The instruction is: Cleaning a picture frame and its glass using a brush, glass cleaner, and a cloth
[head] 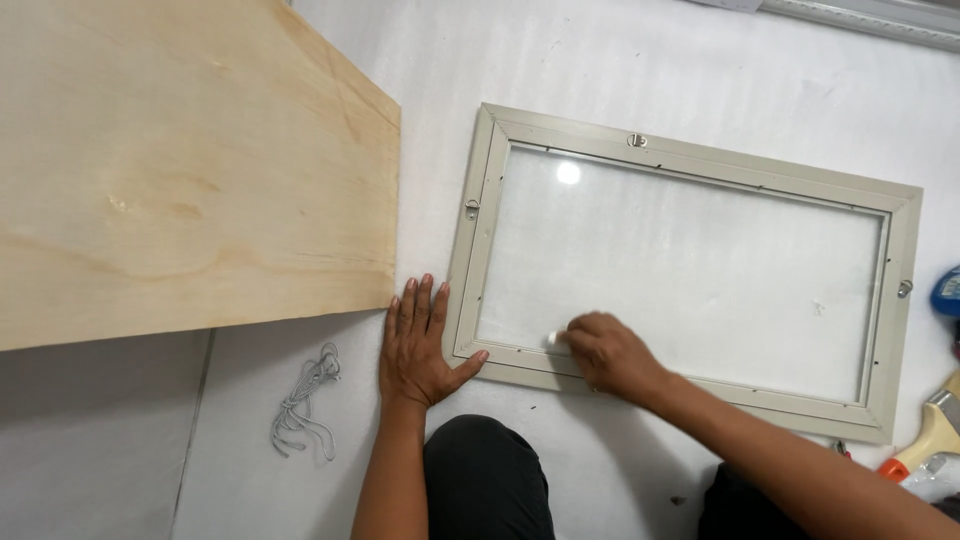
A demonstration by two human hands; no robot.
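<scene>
L hand (418, 345) flat, R hand (608, 357) pinching white bit (555, 340) on frame (690, 158), white foam floor (600, 60).

Count from my view: two hands, my left hand (418, 345) and my right hand (608, 356). One picture frame (497, 190), pale grey-beige, with one glass pane (690, 260) in it. Three small metal hangers on the frame that I can see: one on top (637, 140), one on the left side (472, 208), one on the right side (904, 288). One plywood sheet (180, 160). One bundle of grey cord (305, 402). One paintbrush (935, 432) at the right edge. One small white piece (556, 341) under my right fingers, kind unclear. One blue object (947, 292), cut off.
</scene>
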